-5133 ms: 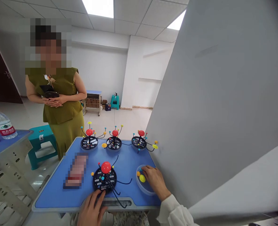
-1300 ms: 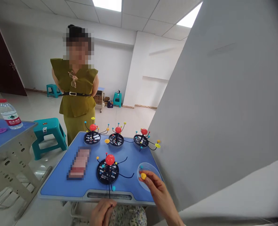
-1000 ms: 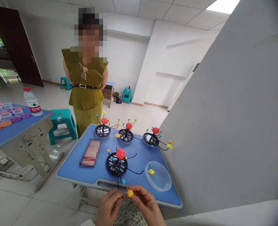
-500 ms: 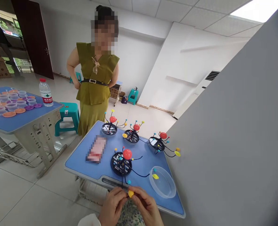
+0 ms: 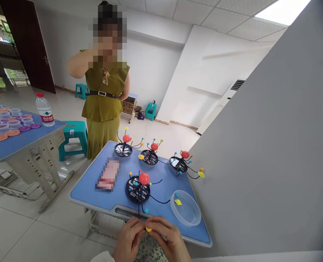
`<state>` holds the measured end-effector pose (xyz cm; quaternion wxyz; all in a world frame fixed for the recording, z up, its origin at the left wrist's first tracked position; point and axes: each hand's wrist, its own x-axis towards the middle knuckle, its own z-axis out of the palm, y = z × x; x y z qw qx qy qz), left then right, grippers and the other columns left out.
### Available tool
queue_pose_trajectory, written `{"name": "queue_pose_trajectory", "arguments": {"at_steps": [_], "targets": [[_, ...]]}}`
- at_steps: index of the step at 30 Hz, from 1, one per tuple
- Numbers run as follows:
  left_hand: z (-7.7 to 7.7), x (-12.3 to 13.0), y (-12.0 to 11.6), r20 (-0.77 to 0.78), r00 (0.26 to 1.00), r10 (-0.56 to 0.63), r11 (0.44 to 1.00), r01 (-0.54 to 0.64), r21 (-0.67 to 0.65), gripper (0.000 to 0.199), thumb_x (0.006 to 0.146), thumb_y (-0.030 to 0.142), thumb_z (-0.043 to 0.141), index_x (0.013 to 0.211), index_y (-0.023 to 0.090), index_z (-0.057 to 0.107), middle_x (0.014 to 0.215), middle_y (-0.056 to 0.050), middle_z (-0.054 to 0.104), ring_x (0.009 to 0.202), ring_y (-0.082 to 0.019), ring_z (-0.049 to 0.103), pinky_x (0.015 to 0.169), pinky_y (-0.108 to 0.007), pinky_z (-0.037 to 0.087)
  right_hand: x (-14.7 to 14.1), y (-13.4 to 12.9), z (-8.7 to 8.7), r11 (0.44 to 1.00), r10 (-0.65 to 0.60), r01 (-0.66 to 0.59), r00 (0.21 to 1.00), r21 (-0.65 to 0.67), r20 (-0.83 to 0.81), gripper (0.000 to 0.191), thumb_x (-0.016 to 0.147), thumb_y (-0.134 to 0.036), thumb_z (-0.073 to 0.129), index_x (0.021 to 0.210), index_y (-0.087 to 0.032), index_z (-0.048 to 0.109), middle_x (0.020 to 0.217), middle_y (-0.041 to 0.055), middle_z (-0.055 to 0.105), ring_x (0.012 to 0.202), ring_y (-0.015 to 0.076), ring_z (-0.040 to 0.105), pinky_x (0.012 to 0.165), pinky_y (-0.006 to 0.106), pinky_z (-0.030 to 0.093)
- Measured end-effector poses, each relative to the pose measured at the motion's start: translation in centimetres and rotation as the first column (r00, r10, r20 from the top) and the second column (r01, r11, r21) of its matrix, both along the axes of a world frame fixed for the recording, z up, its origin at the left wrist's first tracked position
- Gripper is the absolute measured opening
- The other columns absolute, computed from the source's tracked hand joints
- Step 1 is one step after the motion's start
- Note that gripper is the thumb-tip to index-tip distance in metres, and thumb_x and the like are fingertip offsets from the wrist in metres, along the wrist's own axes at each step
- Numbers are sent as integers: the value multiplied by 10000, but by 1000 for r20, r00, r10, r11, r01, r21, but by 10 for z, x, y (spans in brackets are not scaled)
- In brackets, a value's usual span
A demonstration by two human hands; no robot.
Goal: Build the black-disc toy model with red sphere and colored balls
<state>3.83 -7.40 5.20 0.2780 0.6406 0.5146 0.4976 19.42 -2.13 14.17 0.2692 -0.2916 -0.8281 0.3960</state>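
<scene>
Just past the front edge of the blue desk [image 5: 89,202], my hands meet fingertip to fingertip. My right hand [image 5: 168,236] pinches a small rounded yellow piece [image 5: 148,229], partly hidden by the fingers. My left hand [image 5: 130,234] is closed at the left side of that piece, its fingertips against it. Closest to the hands is a planet model [image 5: 138,190] with a black round base, a red ball [image 5: 144,178] and black arms carrying small coloured balls. One black arm [image 5: 138,211] reaches down toward my left fingers; whether it touches them I cannot tell.
Several similar models, such as one with a red ball [image 5: 154,146], line the desk's far side. A clear round dish [image 5: 185,209] lies at right, a blurred pink item [image 5: 108,175] at left. A person [image 5: 102,105] stands beyond. A grey wall [image 5: 259,145] borders the right.
The view has shifted slightly, so the desk appears further left. My fingers have closed more over the yellow piece. The standing person has raised one arm toward the head.
</scene>
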Motion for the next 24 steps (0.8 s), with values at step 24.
{"name": "queue_pose_trajectory", "arguments": {"at_steps": [24], "targets": [[-40, -38, 1, -360, 861, 358, 931, -357, 73, 402, 948, 273, 396, 1311, 277, 568, 1167, -128, 637, 948, -226, 684, 723, -315, 588, 46, 22, -3, 752, -506, 477, 860, 454, -64, 228, 961, -306, 492, 1073, -265, 687, 938, 66, 747, 860, 225, 697, 760, 323, 548]]}}
